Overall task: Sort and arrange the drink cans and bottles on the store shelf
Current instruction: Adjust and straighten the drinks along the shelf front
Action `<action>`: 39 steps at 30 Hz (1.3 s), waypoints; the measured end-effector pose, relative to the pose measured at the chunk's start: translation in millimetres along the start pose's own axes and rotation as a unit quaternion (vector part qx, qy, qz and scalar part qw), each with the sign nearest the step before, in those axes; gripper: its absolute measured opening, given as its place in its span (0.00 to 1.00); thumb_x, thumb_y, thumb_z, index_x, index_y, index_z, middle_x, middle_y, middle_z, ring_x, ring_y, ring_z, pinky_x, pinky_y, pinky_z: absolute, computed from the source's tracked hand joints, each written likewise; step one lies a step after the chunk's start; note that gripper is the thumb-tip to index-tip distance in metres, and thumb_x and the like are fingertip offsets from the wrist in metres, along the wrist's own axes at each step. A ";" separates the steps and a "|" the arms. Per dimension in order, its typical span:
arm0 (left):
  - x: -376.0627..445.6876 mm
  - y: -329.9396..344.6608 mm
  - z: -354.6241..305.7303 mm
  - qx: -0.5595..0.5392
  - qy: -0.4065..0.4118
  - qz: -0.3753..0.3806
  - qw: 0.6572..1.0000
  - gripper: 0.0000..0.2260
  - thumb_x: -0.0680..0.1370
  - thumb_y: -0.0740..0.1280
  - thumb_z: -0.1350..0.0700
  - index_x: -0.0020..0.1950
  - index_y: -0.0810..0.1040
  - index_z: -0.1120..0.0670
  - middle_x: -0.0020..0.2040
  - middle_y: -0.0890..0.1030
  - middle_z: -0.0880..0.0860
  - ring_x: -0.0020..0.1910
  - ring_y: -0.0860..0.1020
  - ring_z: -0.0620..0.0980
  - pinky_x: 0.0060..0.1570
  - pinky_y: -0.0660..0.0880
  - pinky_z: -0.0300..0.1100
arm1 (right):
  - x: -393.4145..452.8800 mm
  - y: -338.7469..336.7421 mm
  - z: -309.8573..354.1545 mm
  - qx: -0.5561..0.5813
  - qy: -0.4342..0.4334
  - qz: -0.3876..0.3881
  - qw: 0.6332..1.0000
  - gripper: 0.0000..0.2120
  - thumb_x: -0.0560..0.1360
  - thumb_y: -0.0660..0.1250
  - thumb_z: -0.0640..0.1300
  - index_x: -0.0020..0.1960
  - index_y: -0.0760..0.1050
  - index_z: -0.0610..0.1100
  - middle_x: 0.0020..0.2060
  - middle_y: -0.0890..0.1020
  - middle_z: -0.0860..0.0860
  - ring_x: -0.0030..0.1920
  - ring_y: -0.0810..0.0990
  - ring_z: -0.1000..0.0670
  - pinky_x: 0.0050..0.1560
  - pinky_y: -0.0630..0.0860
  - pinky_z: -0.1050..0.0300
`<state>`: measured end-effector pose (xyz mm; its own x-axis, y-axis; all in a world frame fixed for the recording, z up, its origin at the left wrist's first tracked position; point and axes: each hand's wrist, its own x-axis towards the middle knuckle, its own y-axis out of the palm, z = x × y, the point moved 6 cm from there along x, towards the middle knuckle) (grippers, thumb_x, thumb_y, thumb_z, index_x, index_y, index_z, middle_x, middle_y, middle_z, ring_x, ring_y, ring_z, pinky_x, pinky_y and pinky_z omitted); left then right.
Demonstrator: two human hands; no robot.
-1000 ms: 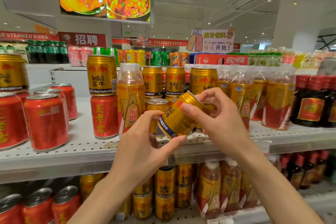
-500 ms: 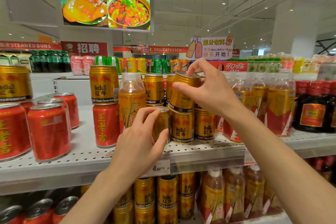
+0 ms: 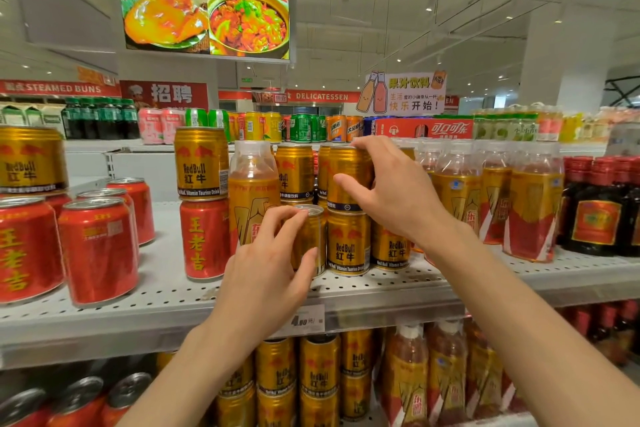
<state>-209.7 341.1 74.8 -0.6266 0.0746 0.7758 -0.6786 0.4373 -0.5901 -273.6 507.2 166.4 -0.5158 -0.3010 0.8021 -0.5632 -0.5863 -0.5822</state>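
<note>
Head view: the left hand point(image 3: 266, 274) curls its grip round a gold can point(image 3: 310, 239) standing on the shelf point(image 3: 166, 302). The right hand point(image 3: 384, 191) grips an upper gold can point(image 3: 348, 180) stacked on a lower can point(image 3: 347, 243).

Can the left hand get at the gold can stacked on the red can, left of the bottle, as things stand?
Probably not yet: the left hand grips a gold can on the shelf. Otherwise the way to the stacked gold can looks free.
</note>
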 end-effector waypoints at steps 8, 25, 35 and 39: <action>-1.7 0.1 -0.4 -0.023 -0.010 -0.005 1.000 0.25 0.79 0.64 0.44 0.75 0.70 0.49 0.69 0.68 0.40 0.34 0.79 0.38 0.34 0.81 0.39 | -15.5 -1.3 -3.5 0.067 0.004 0.011 0.998 0.31 0.79 0.68 0.55 0.79 0.62 0.50 0.74 0.70 0.53 0.51 0.79 0.52 0.57 0.81 0.45; -54.7 -24.1 31.7 -0.152 -0.140 -0.053 0.977 0.15 0.77 0.70 0.48 0.64 0.76 0.41 0.54 0.78 0.37 0.48 0.79 0.42 0.45 0.79 0.37 | -99.0 33.3 -9.9 0.300 0.169 0.040 0.938 0.09 0.78 0.70 0.52 0.57 0.78 0.56 0.46 0.84 0.56 0.45 0.84 0.54 0.45 0.84 0.53; -50.1 -56.0 81.1 -0.059 -0.131 -0.008 0.990 0.19 0.76 0.69 0.42 0.66 0.74 0.42 0.54 0.80 0.38 0.42 0.78 0.36 0.45 0.79 0.37 | -42.9 46.0 60.7 0.196 0.110 0.059 0.973 0.09 0.79 0.68 0.53 0.58 0.79 0.52 0.46 0.83 0.59 0.45 0.82 0.59 0.46 0.80 0.61; -36.9 -53.3 80.0 -0.014 -0.103 0.025 0.994 0.23 0.77 0.67 0.39 0.70 0.72 0.43 0.56 0.80 0.39 0.46 0.78 0.37 0.46 0.76 0.34 | -9.5 47.6 79.6 0.144 0.085 0.038 0.985 0.14 0.79 0.67 0.57 0.59 0.76 0.50 0.48 0.81 0.57 0.45 0.79 0.59 0.46 0.80 0.59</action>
<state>-181.0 243.3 59.7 -0.7266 -0.0878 0.6814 -0.6357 0.4622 -0.6183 -244.1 422.2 141.6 -0.6632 -0.2360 0.7102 -0.3250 -0.7641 -0.5573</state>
